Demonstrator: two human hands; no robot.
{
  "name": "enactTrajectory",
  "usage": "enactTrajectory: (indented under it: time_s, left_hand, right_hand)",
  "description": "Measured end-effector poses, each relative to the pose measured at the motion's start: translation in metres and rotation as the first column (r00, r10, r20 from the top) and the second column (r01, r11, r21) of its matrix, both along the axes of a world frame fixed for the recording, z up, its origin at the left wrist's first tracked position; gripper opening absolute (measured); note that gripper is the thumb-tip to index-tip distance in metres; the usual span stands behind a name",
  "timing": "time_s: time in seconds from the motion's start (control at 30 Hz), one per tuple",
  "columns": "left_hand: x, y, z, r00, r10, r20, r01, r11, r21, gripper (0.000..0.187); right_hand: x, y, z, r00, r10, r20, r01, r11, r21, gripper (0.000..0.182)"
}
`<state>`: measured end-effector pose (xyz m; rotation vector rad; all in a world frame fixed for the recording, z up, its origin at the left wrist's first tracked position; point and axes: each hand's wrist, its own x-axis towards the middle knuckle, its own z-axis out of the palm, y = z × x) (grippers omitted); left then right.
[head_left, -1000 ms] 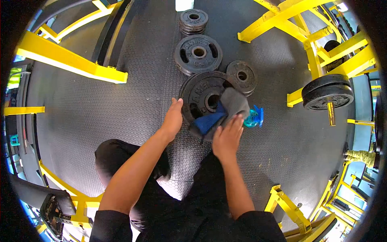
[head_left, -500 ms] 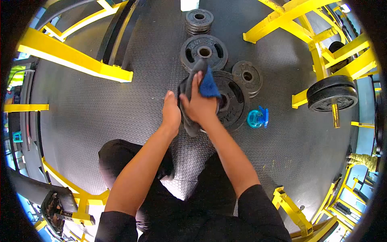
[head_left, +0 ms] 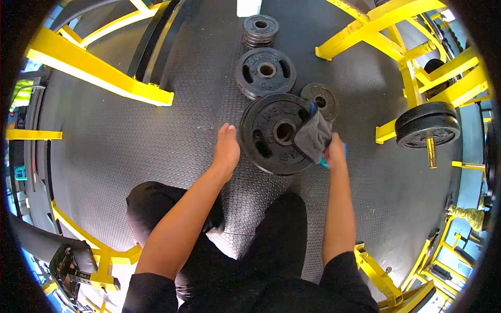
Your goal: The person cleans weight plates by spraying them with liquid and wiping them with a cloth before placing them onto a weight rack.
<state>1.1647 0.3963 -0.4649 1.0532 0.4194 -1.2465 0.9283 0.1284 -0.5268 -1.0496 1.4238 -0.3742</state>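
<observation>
A large black weight plate (head_left: pixel 271 110) lies on the floor before me, its centre hole and slots facing up. My right hand (head_left: pixel 335 150), at the plate's right edge, grips a grey cloth (head_left: pixel 313 136) with a bit of blue showing at its top. The cloth drapes over the right part of the plate. Just left of the plate's rim is my left hand (head_left: pixel 227 151), fingers stretched forward and holding nothing. Behind the right hand a turquoise and blue bottle (head_left: pixel 324 163) is mostly hidden.
Farther off, a stack of medium plates (head_left: pixel 265 70) and a stack of small plates (head_left: pixel 261 30) line up ahead. Another small plate stack (head_left: pixel 326 96) sits to the right. Yellow rack legs (head_left: pixel 104 73) flank the rubber floor, and a loaded plate holder (head_left: pixel 428 125) juts out at right.
My right hand has swept the cloth from the plate's left side across to its right edge, uncovering the centre hole and now hiding most of the bottle. My left hand stays almost in place.
</observation>
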Motion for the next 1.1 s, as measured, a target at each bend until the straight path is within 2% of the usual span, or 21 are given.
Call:
enactTrajectory:
  time_s: [0.03, 0.07, 0.13, 0.27, 0.3, 0.33, 0.37, 0.4, 0.43, 0.47, 0.53, 0.57, 0.67, 0.7, 0.77, 0.8, 0.87, 0.97, 1.03, 1.07, 1.1]
  left_hand:
    - [-0.02, -0.013, 0.001, 0.94, -0.154, 0.305, 0.092, 0.974, 0.205, 0.057]
    - [-0.033, -0.02, 0.002, 0.765, -0.342, 0.545, 0.106, 0.902, 0.418, 0.053]
    - [-0.04, -0.021, 0.0, 0.719, -0.373, 0.586, 0.152, 0.908, 0.391, 0.053]
    - [-0.04, -0.024, -0.011, 0.637, -0.421, 0.646, 0.184, 0.897, 0.403, 0.061]
    - [-0.039, -0.025, -0.021, 0.63, -0.422, 0.652, 0.189, 0.898, 0.398, 0.061]
    - [-0.037, -0.027, -0.03, 0.498, -0.476, 0.725, 0.142, 0.87, 0.473, 0.063]
    - [-0.035, -0.028, -0.036, 0.356, -0.529, 0.771, 0.082, 0.839, 0.538, 0.065]
    - [-0.034, -0.03, -0.036, 0.348, -0.531, 0.773, 0.087, 0.839, 0.537, 0.065]
    - [-0.032, -0.032, -0.035, 0.271, -0.538, 0.798, 0.077, 0.839, 0.539, 0.065]
    - [-0.031, -0.035, -0.035, 0.19, -0.543, 0.818, 0.07, 0.838, 0.541, 0.065]
    - [-0.032, -0.039, -0.037, 0.088, -0.544, 0.834, 0.034, 0.839, 0.543, 0.064]
    - [-0.032, -0.043, -0.038, -0.005, -0.541, 0.841, -0.011, 0.841, 0.54, 0.062]
    - [-0.023, -0.058, -0.042, 0.068, -0.522, 0.85, -0.053, 0.849, 0.526, 0.057]
    - [-0.021, -0.065, -0.054, 0.008, -0.554, 0.833, -0.107, 0.827, 0.551, 0.05]
    - [-0.021, -0.071, -0.057, -0.044, -0.551, 0.833, -0.136, 0.83, 0.541, 0.047]
    - [-0.023, -0.073, -0.059, -0.07, -0.552, 0.831, -0.173, 0.827, 0.535, 0.045]
    - [-0.023, -0.074, -0.059, -0.092, -0.539, 0.837, -0.146, 0.839, 0.524, 0.044]
    - [-0.021, -0.067, -0.061, -0.123, -0.521, 0.845, -0.137, 0.852, 0.505, 0.042]
    - [-0.021, -0.069, -0.063, -0.129, -0.506, 0.853, -0.149, 0.86, 0.487, 0.042]
    - [-0.022, -0.07, -0.062, -0.128, -0.51, 0.85, -0.158, 0.857, 0.491, 0.043]
    - [-0.022, -0.07, -0.063, -0.128, -0.516, 0.847, -0.168, 0.853, 0.494, 0.043]
  right_hand:
    - [-0.015, 0.012, 0.001, 0.964, -0.186, 0.191, 0.169, 0.98, 0.101, 0.038]
    - [-0.028, 0.021, 0.006, 0.961, -0.196, 0.196, 0.18, 0.979, 0.094, 0.038]
    - [-0.054, 0.037, 0.013, 0.73, -0.368, 0.576, 0.229, 0.926, 0.302, 0.036]
    - [-0.112, 0.068, 0.035, 0.75, -0.379, 0.542, 0.295, 0.925, 0.238, 0.035]
    - [-0.124, 0.076, 0.04, 0.753, -0.346, 0.559, 0.35, 0.931, 0.105, 0.036]
    - [-0.135, 0.084, 0.046, 0.76, -0.312, 0.57, 0.398, 0.917, -0.028, 0.038]
    - [-0.153, 0.095, 0.049, 0.755, -0.316, 0.575, 0.405, 0.914, -0.029, 0.038]
    - [-0.175, 0.105, 0.052, 0.968, -0.093, 0.233, 0.191, 0.875, -0.445, 0.04]
    - [-0.186, 0.109, 0.055, 0.976, 0.015, -0.216, -0.164, 0.703, -0.692, 0.042]
    - [-0.182, 0.113, 0.071, 0.977, 0.001, -0.212, -0.152, 0.705, -0.693, 0.042]
    - [-0.164, 0.125, 0.11, 0.968, 0.179, 0.178, -0.034, 0.791, -0.611, 0.046]
    - [-0.159, 0.123, 0.101, 0.956, 0.222, 0.19, -0.088, 0.839, -0.537, 0.075]
    - [-0.115, 0.138, 0.089, 0.916, 0.303, 0.263, -0.167, 0.884, -0.437, 0.066]
    - [-0.094, 0.142, 0.07, 0.914, 0.281, 0.294, -0.166, 0.918, -0.361, 0.069]
    - [-0.05, 0.141, 0.029, 0.889, 0.385, 0.25, -0.227, 0.843, -0.488, 0.068]
    - [-0.033, 0.139, 0.016, 0.91, 0.404, 0.093, -0.292, 0.784, -0.548, 0.066]
    - [-0.008, 0.126, 0.004, 0.968, 0.249, 0.015, -0.177, 0.728, -0.662, 0.061]
    - [0.011, 0.079, 0.021, 0.959, 0.273, 0.07, -0.176, 0.776, -0.605, 0.055]
    - [0.021, 0.043, 0.007, 0.95, 0.293, 0.11, -0.215, 0.865, -0.453, 0.049]
    - [0.027, 0.031, 0.012, 0.94, 0.325, 0.103, -0.244, 0.852, -0.464, 0.047]
    - [0.039, 0.018, 0.01, 0.94, 0.34, -0.033, -0.306, 0.795, -0.523, 0.045]
